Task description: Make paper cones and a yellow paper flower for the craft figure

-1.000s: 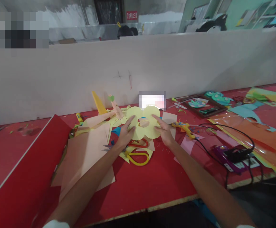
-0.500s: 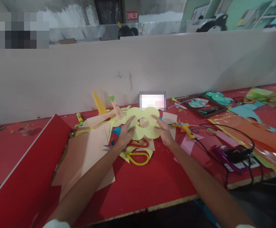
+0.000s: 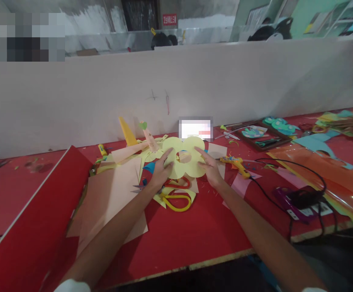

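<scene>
A pale yellow paper flower cut-out [image 3: 196,170] with rounded petals and a hole in its middle is held up above the table. My left hand [image 3: 162,170] grips its left edge, and my right hand [image 3: 210,167] grips its right edge, thumbs and fingers closed on the paper. Just below lie scissors [image 3: 178,204] with one red and one yellow handle, their blades pointing left. Paper scraps lie under them. A yellow glue gun [image 3: 240,167] rests close to my right hand.
Peach paper sheets [image 3: 109,202] and a leaning red board [image 3: 36,215] are on the left. A dark tray [image 3: 281,142], orange plastic-wrapped sheets [image 3: 325,170] and a purple box [image 3: 281,198] with black cables lie right. A white partition [image 3: 103,97] runs along the back.
Both hands keep hold of the paper flower in nearly the same place. At the far right edge, a brownish blurred shape has shifted slightly.
</scene>
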A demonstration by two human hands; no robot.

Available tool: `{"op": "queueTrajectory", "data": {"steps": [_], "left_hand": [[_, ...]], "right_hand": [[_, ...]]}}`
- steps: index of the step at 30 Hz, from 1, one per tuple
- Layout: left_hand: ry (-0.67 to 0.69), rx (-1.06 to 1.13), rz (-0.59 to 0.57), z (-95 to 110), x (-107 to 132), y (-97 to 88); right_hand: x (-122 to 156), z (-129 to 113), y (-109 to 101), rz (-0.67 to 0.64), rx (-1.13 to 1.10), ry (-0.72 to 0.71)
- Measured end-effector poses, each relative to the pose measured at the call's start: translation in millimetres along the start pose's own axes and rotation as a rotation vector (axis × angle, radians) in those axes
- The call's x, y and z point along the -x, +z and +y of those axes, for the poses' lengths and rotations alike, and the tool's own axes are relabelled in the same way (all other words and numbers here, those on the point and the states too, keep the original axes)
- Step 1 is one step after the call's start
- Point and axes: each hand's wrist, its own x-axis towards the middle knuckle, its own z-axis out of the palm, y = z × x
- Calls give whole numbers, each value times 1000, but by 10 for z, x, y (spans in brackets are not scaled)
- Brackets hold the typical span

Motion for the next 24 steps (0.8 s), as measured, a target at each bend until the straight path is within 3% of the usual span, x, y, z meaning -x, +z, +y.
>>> {"op": "queueTrajectory", "data": {"steps": [19, 24], "left_hand": [[-42, -17, -20, 43, 9, 10], [25, 9, 34, 76, 0, 17]], "right_hand": [[17, -17, 12, -13, -14, 16], [11, 3, -8, 10, 121, -44]]}}
